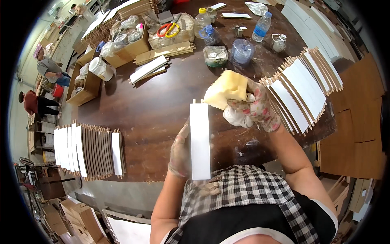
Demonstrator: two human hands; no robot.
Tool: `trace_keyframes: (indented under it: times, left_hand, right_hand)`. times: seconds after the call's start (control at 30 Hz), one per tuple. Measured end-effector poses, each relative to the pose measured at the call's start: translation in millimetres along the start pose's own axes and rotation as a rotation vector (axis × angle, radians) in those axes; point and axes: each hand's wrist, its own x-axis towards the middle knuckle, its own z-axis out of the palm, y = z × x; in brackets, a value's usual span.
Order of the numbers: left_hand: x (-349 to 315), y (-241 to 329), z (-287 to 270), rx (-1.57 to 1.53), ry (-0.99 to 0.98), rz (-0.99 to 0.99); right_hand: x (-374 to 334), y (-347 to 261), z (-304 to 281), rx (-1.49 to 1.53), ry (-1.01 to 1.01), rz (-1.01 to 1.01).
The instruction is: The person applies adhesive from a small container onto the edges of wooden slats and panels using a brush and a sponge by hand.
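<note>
My left hand [178, 152], in a patterned glove, is closed around the long edge of a narrow white wooden board [200, 140]. The board stands out over the table's near edge, with short wooden dowels at its far end. In a floral glove, my right hand [260, 106] grips a soft pale yellow piece that looks like a sponge [226, 87]. A bunched white cloth [237, 118] hangs under the same hand. The sponge is beside the board's far end; I cannot tell whether they touch.
Rows of doweled white boards stand at left [83, 150] and right [298, 89] on the brown table [150, 118]. Farther back are scissors [168, 29], a plastic tub [216, 56], a water bottle [262, 27] and cardboard boxes [87, 87]. Two people [50, 67] are at far left.
</note>
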Motion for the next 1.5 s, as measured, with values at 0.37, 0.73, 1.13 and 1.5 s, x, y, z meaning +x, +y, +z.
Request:
trace_keyframes:
  times: [0.37,0.73,1.13,1.5]
  left_hand:
    - [-3.1,-8.7,-10.5,-0.061,0.017,-0.133]
    - [-2.9,-6.5,-12.9,-0.058,0.063,-0.141]
    - [16.4,-11.3,-48.3,-0.006,-0.057,0.106]
    - [19.6,-1.6,-42.3,-0.034,-0.077,0.600]
  right_hand:
    - [11.1,-38.1,31.7,-0.322,-0.256,-0.286]
    - [10.4,-43.5,41.5,-0.280,-0.268,-0.270]
    - [-18.5,9.9,-7.3,0.497,-0.091,0.104]
    - [-70.1,23.3,2.2,1.078,0.053,0.595]
